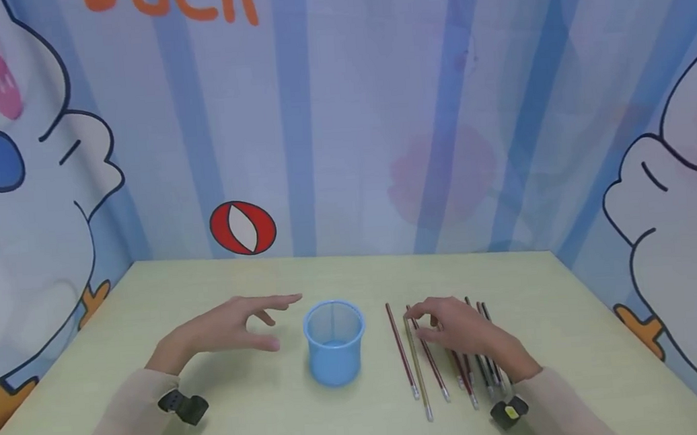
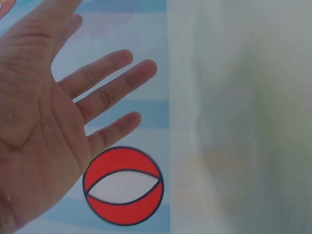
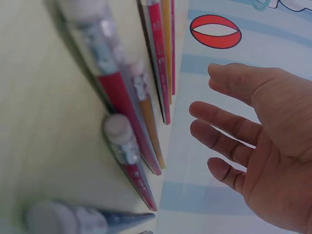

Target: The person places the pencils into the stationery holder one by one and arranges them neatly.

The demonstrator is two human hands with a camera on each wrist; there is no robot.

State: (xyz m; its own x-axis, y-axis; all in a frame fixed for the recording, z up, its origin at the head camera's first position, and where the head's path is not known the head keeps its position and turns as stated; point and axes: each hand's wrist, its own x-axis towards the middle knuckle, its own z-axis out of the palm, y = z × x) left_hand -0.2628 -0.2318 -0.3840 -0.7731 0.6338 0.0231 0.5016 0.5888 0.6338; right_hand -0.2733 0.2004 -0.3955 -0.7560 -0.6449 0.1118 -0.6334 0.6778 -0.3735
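Note:
A blue see-through plastic cup stands upright near the middle of the table. To its left my left hand hovers, fingers stretched toward it and thumb apart; the left wrist view shows the same hand spread and holding nothing. Several pencils with eraser ends toward me lie right of the cup, among them a red pencil and a yellow pencil. Over them is my right hand, its fingertips overlapping the pencils' far ends. In the right wrist view its fingers are loosely bent, with nothing between them.
The pale yellow table reaches back to a striped blue cloth backdrop with printed cartoon figures. Dark pencils lie beneath my right wrist. Both wrists carry small black cameras.

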